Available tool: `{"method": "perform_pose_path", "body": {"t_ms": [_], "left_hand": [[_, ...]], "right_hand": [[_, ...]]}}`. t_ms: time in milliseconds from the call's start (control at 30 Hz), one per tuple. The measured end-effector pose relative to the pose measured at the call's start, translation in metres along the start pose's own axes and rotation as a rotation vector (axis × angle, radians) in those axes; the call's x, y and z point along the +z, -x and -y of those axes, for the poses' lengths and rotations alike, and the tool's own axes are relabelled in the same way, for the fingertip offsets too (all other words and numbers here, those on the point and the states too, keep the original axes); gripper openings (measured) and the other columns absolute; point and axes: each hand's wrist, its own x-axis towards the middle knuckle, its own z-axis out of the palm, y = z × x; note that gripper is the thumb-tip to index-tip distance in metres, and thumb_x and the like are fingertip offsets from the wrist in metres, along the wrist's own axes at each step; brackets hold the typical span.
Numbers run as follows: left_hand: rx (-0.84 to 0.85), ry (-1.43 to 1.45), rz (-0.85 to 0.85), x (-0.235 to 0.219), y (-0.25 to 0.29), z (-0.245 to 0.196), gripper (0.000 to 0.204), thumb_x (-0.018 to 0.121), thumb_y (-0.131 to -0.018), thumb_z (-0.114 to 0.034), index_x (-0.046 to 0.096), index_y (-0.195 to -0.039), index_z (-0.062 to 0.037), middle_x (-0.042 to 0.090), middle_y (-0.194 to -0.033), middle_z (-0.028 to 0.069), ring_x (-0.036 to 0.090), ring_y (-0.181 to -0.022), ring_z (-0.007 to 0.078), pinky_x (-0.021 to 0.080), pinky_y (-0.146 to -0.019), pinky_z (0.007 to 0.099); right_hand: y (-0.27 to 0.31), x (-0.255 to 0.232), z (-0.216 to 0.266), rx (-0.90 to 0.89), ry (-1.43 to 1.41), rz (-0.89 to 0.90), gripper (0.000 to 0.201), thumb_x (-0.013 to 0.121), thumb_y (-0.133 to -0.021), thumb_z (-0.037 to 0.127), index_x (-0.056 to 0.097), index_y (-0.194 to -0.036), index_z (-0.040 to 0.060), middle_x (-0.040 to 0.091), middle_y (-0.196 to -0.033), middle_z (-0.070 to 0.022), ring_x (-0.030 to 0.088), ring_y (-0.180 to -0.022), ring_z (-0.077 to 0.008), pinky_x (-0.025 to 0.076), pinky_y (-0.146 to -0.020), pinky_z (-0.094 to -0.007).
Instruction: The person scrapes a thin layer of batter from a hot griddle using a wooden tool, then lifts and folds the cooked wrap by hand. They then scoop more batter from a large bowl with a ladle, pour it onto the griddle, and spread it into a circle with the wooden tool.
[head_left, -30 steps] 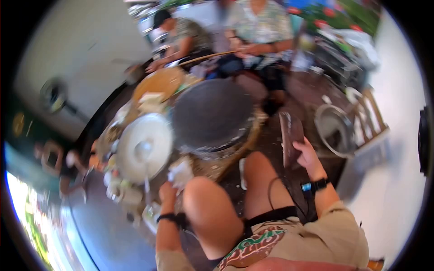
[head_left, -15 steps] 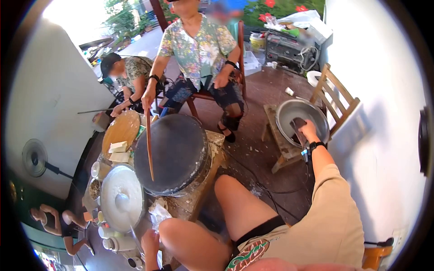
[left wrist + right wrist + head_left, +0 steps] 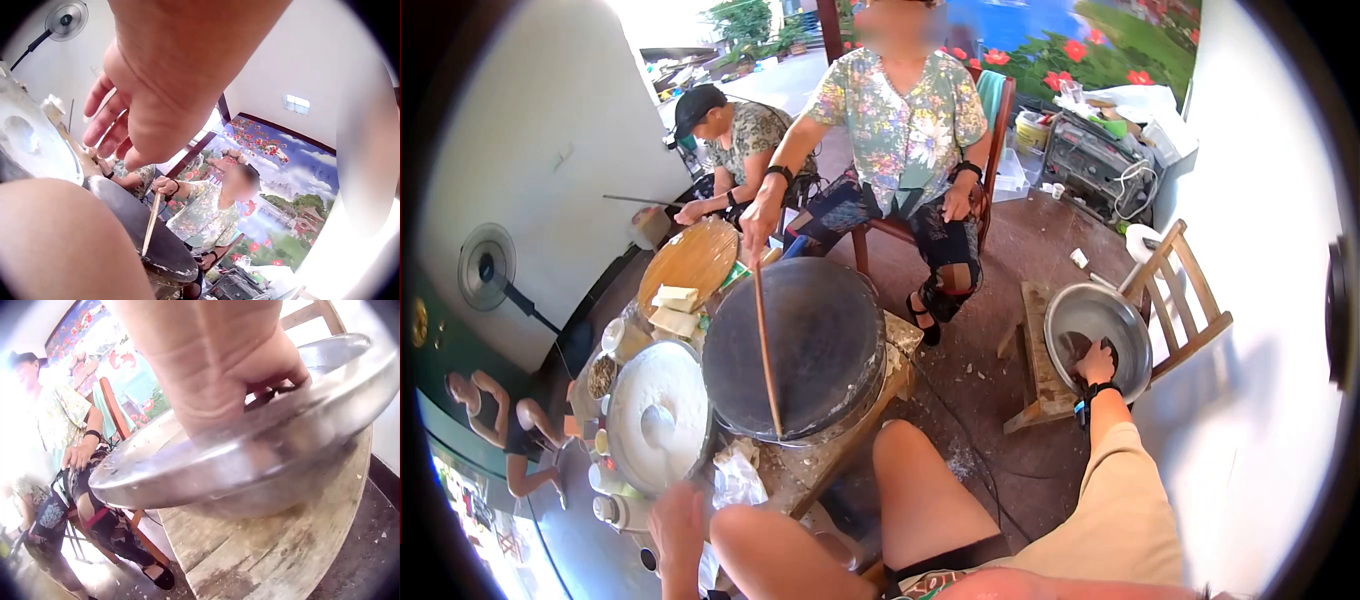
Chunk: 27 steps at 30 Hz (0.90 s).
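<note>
My right hand (image 3: pixel 1096 366) reaches down into a round metal basin (image 3: pixel 1138 318), gripping a dark brown flat block (image 3: pixel 1079 343) that lies mostly below the rim. In the right wrist view the fingers curl over the block's dark edge (image 3: pixel 275 394), and the basin wall hides the rest. My left hand (image 3: pixel 677 525) is empty, its fingers loosely bent in the left wrist view. It hovers near a crumpled plastic bag (image 3: pixel 738 480) and a wide bowl of white batter (image 3: pixel 685 375) with a ladle (image 3: pixel 658 425) in it.
The basin stands on a wooden stool (image 3: pixel 1040 390) beside a wooden chair (image 3: pixel 1190 300). A round black griddle (image 3: pixel 825 330) is ahead. Across it, a seated person holds a wooden stick (image 3: pixel 766 360) over the griddle. A round wooden board (image 3: pixel 695 260) lies at the back left.
My right hand has carried the brown block rightward and down into the basin. The left hand stays low by the bowl. The other person's stick has swung from level to pointing down over the griddle.
</note>
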Motion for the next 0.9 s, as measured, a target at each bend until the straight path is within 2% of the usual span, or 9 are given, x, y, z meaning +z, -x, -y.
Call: {"method": "perform_pose_path", "body": {"t_ms": [133, 167, 367, 467, 567, 633, 667, 767, 900], "left_hand": [[0.022, 0.073, -0.019, 0.004, -0.008, -0.029, 0.012, 0.060, -0.077, -0.015, 0.058, -0.084, -0.0060, 0.059, -0.076, 0.0126, 0.056, -0.074, 0.0353, 0.042, -0.063, 0.0444], [0.023, 0.108, -0.032, 0.005, -0.008, -0.034, 0.012, 0.061, -0.077, -0.014, 0.058, -0.085, -0.0062, 0.060, -0.076, 0.0120, 0.056, -0.074, 0.0347, 0.042, -0.063, 0.0437], [0.131, 0.134, -0.134, 0.012, -0.018, -0.051, 0.011, 0.063, -0.077, -0.012, 0.061, -0.085, -0.0058, 0.063, -0.075, 0.0085, 0.060, -0.071, 0.0273, 0.044, -0.070, 0.0380], [0.187, 0.148, -0.159, 0.030, -0.021, -0.045, 0.010, 0.063, -0.077, -0.012, 0.061, -0.085, -0.0066, 0.064, -0.076, 0.0064, 0.059, -0.072, 0.0257, 0.041, -0.078, 0.0377], [0.179, 0.281, -0.110, 0.039, -0.022, -0.048, 0.009, 0.063, -0.077, -0.011, 0.062, -0.084, -0.0070, 0.064, -0.077, 0.0059, 0.058, -0.073, 0.0251, 0.040, -0.081, 0.0372], [0.157, 0.306, -0.067, 0.042, -0.022, -0.049, 0.010, 0.063, -0.078, -0.012, 0.062, -0.086, -0.0066, 0.064, -0.079, 0.0060, 0.058, -0.077, 0.0254, 0.039, -0.084, 0.0375], [0.157, 0.312, -0.063, 0.046, -0.022, -0.049, 0.010, 0.063, -0.078, -0.012, 0.062, -0.087, -0.0064, 0.064, -0.080, 0.0060, 0.058, -0.078, 0.0255, 0.039, -0.085, 0.0378], [0.149, 0.348, -0.040, 0.055, -0.020, -0.049, 0.012, 0.062, -0.080, -0.014, 0.063, -0.089, -0.0070, 0.064, -0.083, 0.0062, 0.058, -0.082, 0.0261, 0.039, -0.087, 0.0386], [0.120, 0.384, -0.039, 0.072, -0.017, -0.037, 0.012, 0.058, -0.081, -0.019, 0.061, -0.088, -0.0093, 0.064, -0.077, 0.0078, 0.060, -0.079, 0.0277, 0.040, -0.083, 0.0392]], "right_hand": [[-0.025, 0.032, -0.008, -0.004, 0.024, -0.062, 0.058, 0.073, -0.062, 0.023, 0.044, -0.109, 0.0050, 0.053, -0.105, -0.0166, 0.060, -0.091, -0.0353, 0.050, -0.076, -0.0422], [-0.006, -0.001, 0.006, -0.018, 0.041, 0.033, 0.067, 0.071, -0.065, 0.026, 0.041, -0.119, 0.0025, 0.054, -0.110, -0.0207, 0.058, -0.098, -0.0356, 0.049, -0.080, -0.0416], [-0.030, 0.012, -0.005, -0.124, -0.176, -0.053, 0.047, 0.075, -0.061, 0.033, 0.062, -0.089, -0.0027, 0.062, -0.089, -0.0251, 0.060, -0.088, -0.0398, 0.048, -0.077, -0.0434], [-0.061, 0.032, -0.030, -0.277, -0.472, 0.159, 0.043, 0.074, -0.060, 0.016, 0.063, -0.096, -0.0040, 0.066, -0.083, -0.0194, 0.063, -0.082, -0.0334, 0.048, -0.075, -0.0369], [-0.055, 0.006, -0.031, -0.048, -0.664, 0.652, 0.045, 0.067, -0.068, 0.011, 0.057, -0.108, -0.0055, 0.061, -0.104, -0.0198, 0.058, -0.096, -0.0335, 0.043, -0.082, -0.0455], [-0.042, -0.007, -0.025, 0.061, -0.610, 0.683, 0.048, 0.064, -0.072, 0.014, 0.051, -0.114, -0.0072, 0.057, -0.112, -0.0213, 0.053, -0.102, -0.0357, 0.039, -0.086, -0.0491], [-0.069, 0.028, -0.047, 0.061, -0.585, 0.743, 0.050, 0.063, -0.074, 0.018, 0.050, -0.115, -0.0072, 0.057, -0.112, -0.0209, 0.052, -0.104, -0.0344, 0.038, -0.088, -0.0470], [-0.043, 0.007, -0.036, 0.267, -0.742, 0.705, 0.038, 0.063, -0.074, 0.018, 0.057, -0.107, -0.0004, 0.060, -0.103, -0.0139, 0.055, -0.095, -0.0294, 0.041, -0.083, -0.0415], [-0.050, 0.017, -0.042, 0.118, -0.940, 0.823, 0.025, 0.065, -0.076, 0.020, 0.061, -0.095, 0.0042, 0.061, -0.086, -0.0084, 0.056, -0.083, -0.0241, 0.044, -0.076, -0.0364]]}}
